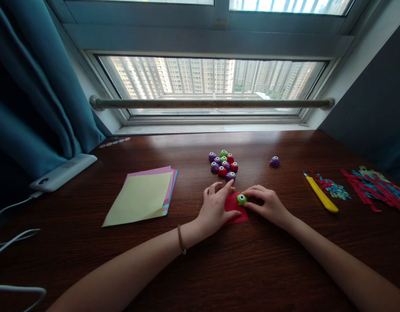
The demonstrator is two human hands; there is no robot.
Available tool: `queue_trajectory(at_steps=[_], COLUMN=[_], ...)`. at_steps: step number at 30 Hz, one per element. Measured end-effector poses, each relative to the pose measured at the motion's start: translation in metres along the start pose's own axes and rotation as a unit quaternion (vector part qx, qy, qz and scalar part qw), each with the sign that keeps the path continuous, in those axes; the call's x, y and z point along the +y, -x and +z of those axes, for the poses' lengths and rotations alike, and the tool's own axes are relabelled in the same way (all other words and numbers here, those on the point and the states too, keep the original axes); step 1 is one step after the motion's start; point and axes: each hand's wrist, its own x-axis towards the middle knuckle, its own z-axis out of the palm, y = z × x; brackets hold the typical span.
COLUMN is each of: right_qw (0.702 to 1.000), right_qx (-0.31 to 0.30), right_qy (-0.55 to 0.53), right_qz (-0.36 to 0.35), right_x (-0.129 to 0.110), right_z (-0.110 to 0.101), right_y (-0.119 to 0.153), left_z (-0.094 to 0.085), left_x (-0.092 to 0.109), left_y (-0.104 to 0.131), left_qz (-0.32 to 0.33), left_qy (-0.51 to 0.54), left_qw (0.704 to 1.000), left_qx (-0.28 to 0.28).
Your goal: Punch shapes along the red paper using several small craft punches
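Note:
A small green craft punch [242, 199] with a dark star on its white top sits at the upper right part of a red paper piece [236, 217]. My right hand [268, 206] grips the punch from the right between thumb and fingers. My left hand [216, 206] has its fingers apart and rests over the left side of the red paper, covering part of it. Just beyond my left fingertips lies a purple punch [230, 176], at the near end of a cluster of red punches [234, 167], green punches [223, 153] and purple punches [214, 167].
A stack of coloured paper [138, 199] lies left. One purple punch stands apart [274, 161]. To the right are a yellow utility knife [321, 193], tiny punched paper bits [333, 186] and paper strips [375, 186]. A white power bank with a cable [65, 173] sits far left.

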Motion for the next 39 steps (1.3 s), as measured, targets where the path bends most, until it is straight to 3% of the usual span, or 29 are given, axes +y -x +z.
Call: queue_trajectory(at_steps=[22, 39], right_qw=[1.0, 1.0], right_qx=[0.0, -0.001], right_qy=[-0.001, 0.0], right_qz=[-0.005, -0.009], right_x=[0.0007, -0.0011], right_z=[0.0019, 0.0013], right_y=[0.0, -0.0016], left_z=[0.0003, 0.0014], left_x=[0.0001, 0.0003], left_y=[0.0017, 0.0017], left_qz=[0.039, 0.042], left_qy=[-0.067, -0.019], left_qw=[0.996, 0.998], left_qx=[-0.053, -0.036])
